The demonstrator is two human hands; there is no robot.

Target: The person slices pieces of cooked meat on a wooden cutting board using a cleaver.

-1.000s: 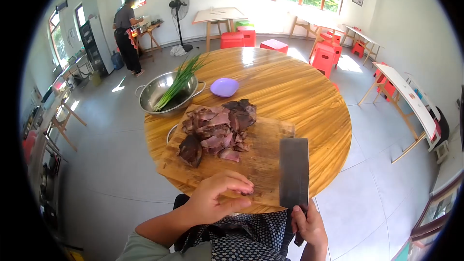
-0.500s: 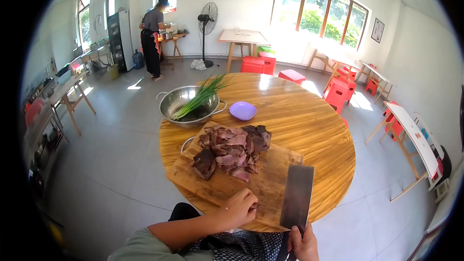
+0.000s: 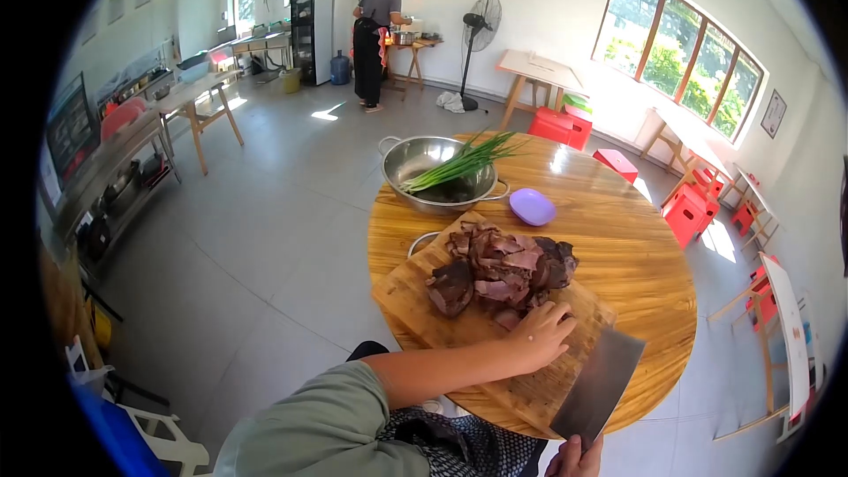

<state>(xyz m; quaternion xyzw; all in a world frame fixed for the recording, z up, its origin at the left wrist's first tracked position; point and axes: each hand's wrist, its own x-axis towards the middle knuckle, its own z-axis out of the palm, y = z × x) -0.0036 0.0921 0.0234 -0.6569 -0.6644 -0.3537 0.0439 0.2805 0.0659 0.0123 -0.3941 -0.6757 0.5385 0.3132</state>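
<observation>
My right hand [image 3: 576, 459] grips the handle of a cleaver [image 3: 602, 384], whose broad blade lies over the right front edge of the wooden cutting board [image 3: 415, 287]. On the board is a heap of sliced dark cured meat [image 3: 505, 252], with a larger dark chunk [image 3: 451, 289] at its left. My left hand [image 3: 541, 340] reaches across to the near right side of the heap, its fingers spread and bent, the tips at the meat. Whether a small scrap lies under those fingertips is hidden.
Behind the board on the round table [image 3: 654, 265] stand a steel basin [image 3: 408, 163] with green onions [image 3: 464, 165] and a purple dish [image 3: 533, 207]. A person [image 3: 378, 35] works at a far side table. Red stools [image 3: 689, 212] and a fan [image 3: 477, 31] stand beyond.
My left hand has moved from the board's front edge up to the meat heap, and its closed fingers have opened. The cleaver is more tilted. The view has turned left.
</observation>
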